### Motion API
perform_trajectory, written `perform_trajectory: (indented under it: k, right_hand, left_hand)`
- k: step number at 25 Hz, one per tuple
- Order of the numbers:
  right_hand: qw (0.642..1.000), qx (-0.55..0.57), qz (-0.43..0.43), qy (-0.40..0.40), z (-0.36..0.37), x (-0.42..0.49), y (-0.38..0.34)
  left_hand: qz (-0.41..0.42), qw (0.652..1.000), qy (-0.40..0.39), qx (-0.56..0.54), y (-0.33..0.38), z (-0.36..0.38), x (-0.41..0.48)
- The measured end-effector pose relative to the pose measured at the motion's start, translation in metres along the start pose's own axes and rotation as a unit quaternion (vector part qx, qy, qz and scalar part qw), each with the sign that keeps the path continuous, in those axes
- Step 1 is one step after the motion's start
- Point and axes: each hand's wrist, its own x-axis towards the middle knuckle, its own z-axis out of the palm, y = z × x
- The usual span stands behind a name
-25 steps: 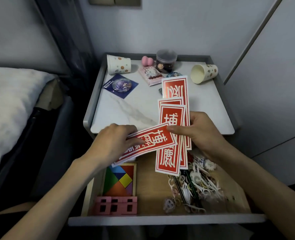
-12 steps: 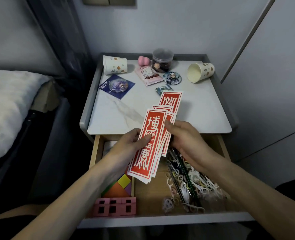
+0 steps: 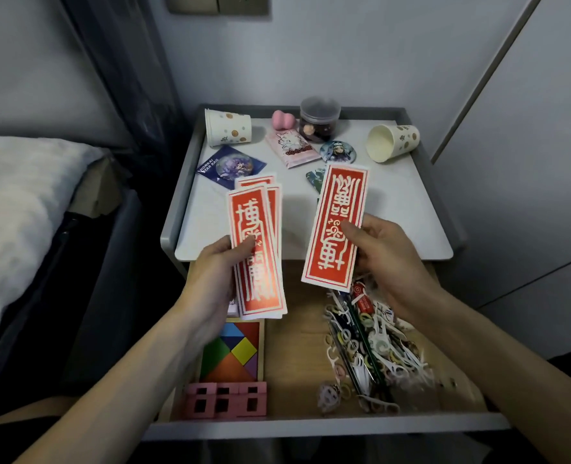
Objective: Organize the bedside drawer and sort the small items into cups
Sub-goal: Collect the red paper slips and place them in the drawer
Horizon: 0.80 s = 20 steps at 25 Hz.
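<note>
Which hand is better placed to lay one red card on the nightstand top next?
Right, probably. The right hand pinches a single red card held over the nightstand top; the left hand grips the stack of red cards and would have to separate one first.

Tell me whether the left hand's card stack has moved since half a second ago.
Yes. The stack has shifted left, away from the single red card, its top now just below the blue packet on the nightstand.
</note>
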Motion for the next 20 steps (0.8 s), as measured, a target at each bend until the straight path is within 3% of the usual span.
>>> perform_trajectory:
  k: [5,8,11,14,16,20]
  right_hand:
    - [0.994,0.103,-0.001,0.043,-0.002,0.001,0.001]
    - [0.991,0.13,-0.01,-0.005,0.004,0.0,0.006]
    - [0.994,0.089,0.004,-0.069,0.012,-0.004,0.009]
    - [0.993,0.111,0.002,-0.027,0.0,0.002,-0.001]
    - [0.99,0.141,-0.013,0.019,-0.011,0.006,-0.01]
    - [0.999,-0.003,-0.047,0.003,-0.006,0.003,-0.004]
  left_hand:
    - [-0.102,0.985,-0.088,-0.109,-0.006,0.006,-0.007]
    - [-0.103,0.975,-0.113,-0.159,-0.008,0.012,-0.008]
    - [-0.037,0.991,-0.051,-0.119,-0.006,0.013,-0.004]
    - [0.04,0.999,0.024,0.015,-0.001,0.009,-0.003]
    - [0.058,0.997,0.043,0.038,0.002,0.006,-0.004]
    - [0.069,0.995,0.072,0.021,0.002,0.004,-0.004]
